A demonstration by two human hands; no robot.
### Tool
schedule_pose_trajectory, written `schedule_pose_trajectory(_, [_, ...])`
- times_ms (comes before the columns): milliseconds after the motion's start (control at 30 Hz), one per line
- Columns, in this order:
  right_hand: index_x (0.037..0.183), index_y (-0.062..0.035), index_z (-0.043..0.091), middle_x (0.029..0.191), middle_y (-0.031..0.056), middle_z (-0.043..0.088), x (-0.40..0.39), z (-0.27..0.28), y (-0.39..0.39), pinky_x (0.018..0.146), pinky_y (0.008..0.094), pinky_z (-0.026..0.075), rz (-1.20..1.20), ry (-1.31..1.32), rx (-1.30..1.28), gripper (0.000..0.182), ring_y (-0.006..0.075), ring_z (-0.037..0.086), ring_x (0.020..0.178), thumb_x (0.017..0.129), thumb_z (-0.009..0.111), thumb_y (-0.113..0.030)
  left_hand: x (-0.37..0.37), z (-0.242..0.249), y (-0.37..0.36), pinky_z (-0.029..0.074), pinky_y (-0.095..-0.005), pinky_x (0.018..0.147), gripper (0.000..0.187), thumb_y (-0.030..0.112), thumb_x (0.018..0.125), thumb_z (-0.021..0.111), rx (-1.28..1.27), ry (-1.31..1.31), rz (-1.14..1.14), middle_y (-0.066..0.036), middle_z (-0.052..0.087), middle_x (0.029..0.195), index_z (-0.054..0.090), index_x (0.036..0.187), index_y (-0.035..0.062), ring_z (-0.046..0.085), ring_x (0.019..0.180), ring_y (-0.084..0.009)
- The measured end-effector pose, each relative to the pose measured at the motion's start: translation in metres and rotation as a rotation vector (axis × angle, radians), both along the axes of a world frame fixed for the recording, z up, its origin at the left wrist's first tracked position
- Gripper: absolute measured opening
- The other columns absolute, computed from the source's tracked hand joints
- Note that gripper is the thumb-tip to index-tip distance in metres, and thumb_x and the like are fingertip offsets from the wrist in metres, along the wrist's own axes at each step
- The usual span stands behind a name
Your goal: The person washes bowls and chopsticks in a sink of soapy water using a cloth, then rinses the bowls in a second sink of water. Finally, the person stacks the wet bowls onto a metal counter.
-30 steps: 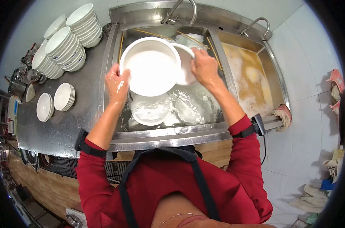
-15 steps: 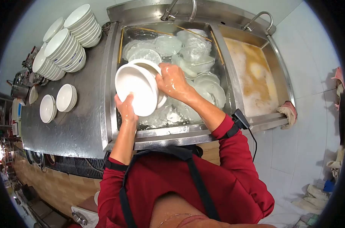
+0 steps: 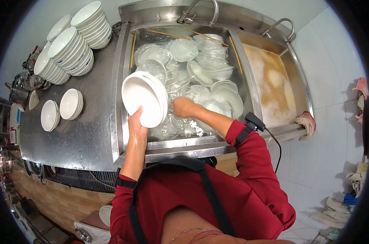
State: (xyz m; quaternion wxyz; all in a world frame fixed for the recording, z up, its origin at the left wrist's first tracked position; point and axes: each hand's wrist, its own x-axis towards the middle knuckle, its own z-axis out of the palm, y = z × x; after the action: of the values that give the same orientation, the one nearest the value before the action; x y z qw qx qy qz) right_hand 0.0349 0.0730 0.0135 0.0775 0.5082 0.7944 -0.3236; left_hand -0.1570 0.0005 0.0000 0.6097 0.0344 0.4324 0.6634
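A: How do the fingers stand?
B: The left hand (image 3: 137, 121) pinches nested white bowls (image 3: 140, 97), thumb inside, above the near-left part of the sink (image 3: 184, 143). The right hand (image 3: 185, 107) curls at the water; its fingertips are hidden, so any grip cannot be told.
A: What has just changed?
B: The right hand has come off the bowls, leaving the left to bear them alone beside submerged dishes (image 3: 227, 98).
A: Farther out?
B: Bowl stacks (image 3: 72, 53) line the steel bench (image 3: 80, 142) at left.
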Motion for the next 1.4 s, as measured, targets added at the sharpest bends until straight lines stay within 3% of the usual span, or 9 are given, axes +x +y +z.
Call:
schedule_pose_trajectory(200, [0.097,0.0003,0.061,0.103,0.0247,0.059,-0.005,-0.092,-0.003,0.083,0.0461,0.047,0.191,0.033,0.326,0.028,0.0387,0.059,0.097,0.081,0.047,-0.018,0.003,0.001,-0.004,0.045,-0.0441,0.092,0.041,0.005,0.085,0.053,0.050,-0.265,-0.134,-0.020,0.053,0.118,0.042,0.124,-0.0052,0.055,0.106,-0.0310])
schedule_pose_trajectory(333, [0.100,0.0016,0.058,0.098,0.0243,0.061,-0.008,-0.089,-0.001,0.080,0.0465,0.048,-0.159,-0.045,0.172,0.032,0.0376,0.060,0.093,0.076,0.058,-0.019,0.006,0.006,-0.006,0.048,-0.0437,0.089,0.040,0.006,0.086,0.054,0.080,-0.366,-0.129,-0.018,0.057,0.114,0.043,0.122,-0.0049,0.058,0.102,-0.0303])
schedule_pose_trajectory(433, [0.093,0.0026,0.060,0.088,0.0242,0.063,-0.005,-0.073,-0.008,0.074,0.0454,0.050,-0.291,-0.041,0.120,0.031,0.0382,0.062,0.083,0.074,0.061,-0.021,0.008,0.004,-0.009,0.049,-0.0428,0.088,0.038,0.008,0.087,0.052,0.098,-0.354,-0.138,-0.017,0.057,0.114,0.044,0.122,-0.0041,0.059,0.101,-0.0293])
schedule_pose_trajectory(767, [0.068,-0.0027,0.065,0.072,0.0161,0.064,-0.019,0.072,-0.027,0.059,0.0420,0.052,0.198,-0.119,0.541,0.009,0.0299,0.065,0.072,0.065,0.061,-0.010,0.009,0.010,-0.010,0.045,-0.0389,0.094,0.043,0.027,0.094,0.043,0.234,-0.535,-0.174,-0.010,0.054,0.122,0.040,0.131,0.0060,0.053,0.111,-0.0230])
schedule_pose_trajectory(867, [0.067,-0.0037,0.065,0.069,0.0142,0.063,-0.012,0.127,-0.027,0.054,0.0405,0.051,0.272,-0.061,0.838,0.006,0.0284,0.065,0.068,0.064,0.060,-0.007,0.016,0.027,-0.008,0.040,-0.0337,0.098,0.041,0.025,0.095,0.042,0.280,-0.286,-0.257,-0.007,0.051,0.125,0.039,0.132,0.0073,0.050,0.114,-0.0200])
schedule_pose_trajectory(1067, [0.074,-0.0010,0.054,0.069,0.0158,0.061,-0.017,0.172,-0.018,0.046,0.0371,0.048,0.208,-0.049,1.107,0.013,0.0290,0.062,0.056,0.066,0.061,-0.009,0.028,0.060,0.005,0.026,-0.0371,0.106,0.042,0.020,0.092,0.046,0.464,0.891,-0.225,-0.010,0.046,0.128,0.039,0.130,0.0054,0.040,0.121,-0.0236])
schedule_pose_trajectory(1167, [0.074,-0.0010,0.053,0.068,0.0155,0.060,-0.027,0.179,-0.034,0.045,0.0373,0.048,0.189,0.081,1.150,0.014,0.0280,0.062,0.054,0.065,0.061,-0.008,0.033,0.061,0.006,0.022,-0.0382,0.108,0.042,0.018,0.091,0.047,0.457,1.030,-0.242,-0.012,0.044,0.130,0.039,0.130,0.0047,0.036,0.124,-0.0247])
schedule_pose_trajectory(1333, [0.076,-0.0008,0.051,0.069,0.0139,0.058,-0.041,0.171,-0.047,0.043,0.0364,0.047,0.205,0.185,1.066,0.017,0.0268,0.062,0.055,0.064,0.061,-0.008,0.024,0.034,-0.001,0.038,-0.0378,0.100,0.038,0.016,0.093,0.045,0.268,-0.395,-0.146,-0.009,0.045,0.130,0.041,0.129,0.0071,0.045,0.118,-0.0227])
schedule_pose_trajectory(1400, [0.077,-0.0004,0.050,0.070,0.0138,0.058,-0.043,0.170,-0.048,0.043,0.0361,0.047,0.229,0.226,1.063,0.018,0.0264,0.061,0.055,0.064,0.061,-0.007,0.017,0.017,-0.001,0.042,-0.0412,0.097,0.040,0.012,0.090,0.048,0.258,-0.360,-0.155,-0.011,0.048,0.126,0.040,0.129,0.0052,0.049,0.113,-0.0256])
